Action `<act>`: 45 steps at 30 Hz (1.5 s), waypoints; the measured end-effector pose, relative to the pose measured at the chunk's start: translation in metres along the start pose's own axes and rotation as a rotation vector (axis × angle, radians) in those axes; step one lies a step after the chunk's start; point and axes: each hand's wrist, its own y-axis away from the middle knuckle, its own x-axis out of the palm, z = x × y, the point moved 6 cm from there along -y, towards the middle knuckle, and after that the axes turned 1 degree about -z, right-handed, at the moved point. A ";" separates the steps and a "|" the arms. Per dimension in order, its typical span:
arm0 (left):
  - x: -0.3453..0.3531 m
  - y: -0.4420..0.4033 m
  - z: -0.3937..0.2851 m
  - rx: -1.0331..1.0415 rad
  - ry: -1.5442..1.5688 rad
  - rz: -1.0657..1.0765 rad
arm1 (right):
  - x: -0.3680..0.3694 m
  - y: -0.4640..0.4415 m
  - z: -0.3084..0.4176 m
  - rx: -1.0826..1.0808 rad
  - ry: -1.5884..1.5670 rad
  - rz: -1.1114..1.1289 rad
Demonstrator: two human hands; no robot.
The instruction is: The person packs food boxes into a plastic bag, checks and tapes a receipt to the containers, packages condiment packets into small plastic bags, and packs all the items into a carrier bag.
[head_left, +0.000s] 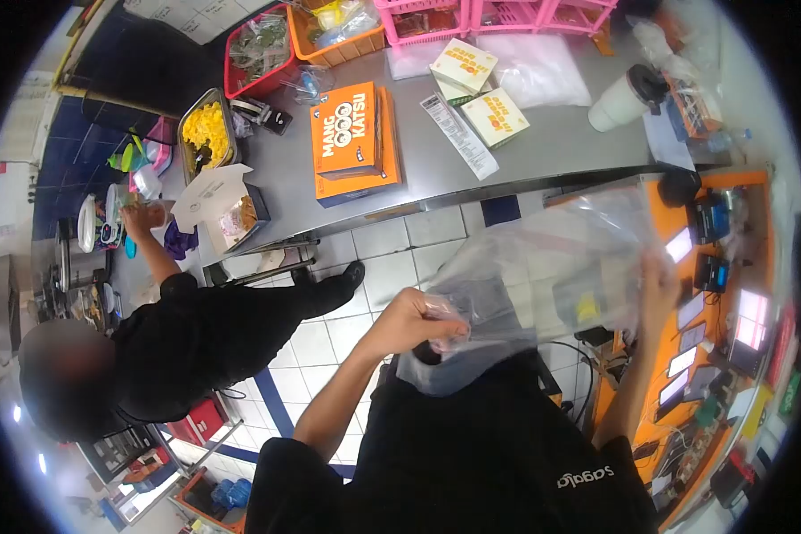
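Note:
A clear plastic bag is stretched between my two hands in front of my body. My left hand is closed on one end of it, thumb and fingers pinching the film. At the other end, my right hand grips the bag, its fingers partly blurred and veiled by the film. Beyond the bag, on the steel counter, two orange boxes are stacked, the upper one printed "Mang Katsu". A long paper receipt lies beside small white-and-yellow boxes.
A co-worker in black stands at left, one hand reaching toward containers. An open food box sits at the counter's edge near a tray of yellow food. An orange shelf with several tablets stands at right. A white tumbler is on the counter.

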 end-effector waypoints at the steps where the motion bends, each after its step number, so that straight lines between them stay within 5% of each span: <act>1: 0.002 0.000 0.004 -0.009 -0.001 0.006 | 0.019 0.000 -0.001 -0.068 0.037 0.063; 2: -0.007 0.000 0.012 -0.050 -0.138 -0.170 | 0.029 0.005 0.000 -0.058 0.041 0.058; 4: -0.007 -0.008 0.023 0.192 0.036 -0.470 | 0.051 0.025 0.055 -0.606 0.483 -0.277; 6: 0.003 -0.013 0.025 0.227 0.102 -0.476 | 0.081 0.049 0.054 -0.313 0.173 0.097; 8: 0.007 -0.013 0.038 0.105 0.126 -0.434 | 0.140 0.104 0.073 0.047 -0.240 0.857; 10: 0.019 -0.017 0.045 0.030 0.317 -0.468 | 0.181 0.155 0.086 -0.150 -0.141 1.202; 13: 0.001 -0.006 0.064 -0.128 0.565 -0.573 | 0.198 0.156 0.070 -0.252 -0.173 1.221; 15: -0.041 0.012 0.062 0.137 -0.177 -0.526 | 0.175 0.107 0.063 -0.344 -0.307 0.716; 16: -0.065 0.027 0.085 0.142 -0.244 -0.596 | 0.157 0.080 0.052 -0.205 -0.263 0.575; 19: -0.062 0.030 0.062 0.179 -0.280 -0.724 | 0.158 0.091 0.073 -0.103 -0.299 0.611; 21: -0.043 0.008 0.029 0.404 -0.336 -0.799 | 0.167 0.107 0.076 -0.092 -0.211 0.656; 22: -0.049 -0.010 0.056 0.168 -0.273 -0.673 | 0.184 0.121 0.074 -0.123 -0.118 0.694; 23: -0.037 -0.025 0.065 0.358 -0.080 -0.596 | 0.200 0.131 0.071 -0.155 -0.023 0.726; 24: -0.010 -0.030 0.039 0.336 -0.115 -0.638 | 0.208 0.134 0.070 -0.155 -0.019 0.722; 26: 0.014 -0.026 0.022 0.310 -0.144 -0.679 | 0.214 0.135 0.076 -0.324 -0.220 0.663; 28: 0.022 -0.015 0.054 0.401 -0.466 -0.644 | 0.207 0.105 0.041 -0.370 -0.025 0.395; 32: -0.038 0.000 0.147 0.119 -0.446 -0.881 | 0.125 0.070 0.120 -0.150 -0.410 0.000; 34: -0.046 -0.005 0.146 0.400 -0.362 -0.926 | 0.152 0.103 0.071 -0.183 -0.456 0.025; 35: -0.045 -0.021 0.161 0.284 0.280 -0.766 | 0.165 0.120 0.046 -0.199 -0.480 0.038; 38: -0.003 -0.057 0.052 0.690 -0.488 -0.721 | 0.275 0.222 -0.080 -0.345 0.447 1.074; 39: 0.002 -0.063 0.020 0.572 -0.197 -0.751 | 0.258 0.225 -0.053 -0.344 0.493 1.239; 41: 0.013 -0.052 -0.003 0.660 -0.339 -0.691 | 0.213 0.172 0.026 -0.230 0.400 1.063; 43: 0.014 -0.037 0.019 0.727 -0.483 -0.616 | 0.188 0.102 0.006 -0.082 0.089 0.573; 44: -0.014 -0.040 0.071 0.501 -0.531 -0.735 | 0.176 0.071 -0.025 -0.079 -0.119 0.316; 45: -0.034 -0.028 0.103 0.342 -0.545 -0.827 | 0.130 0.037 0.020 -0.019 -0.296 0.048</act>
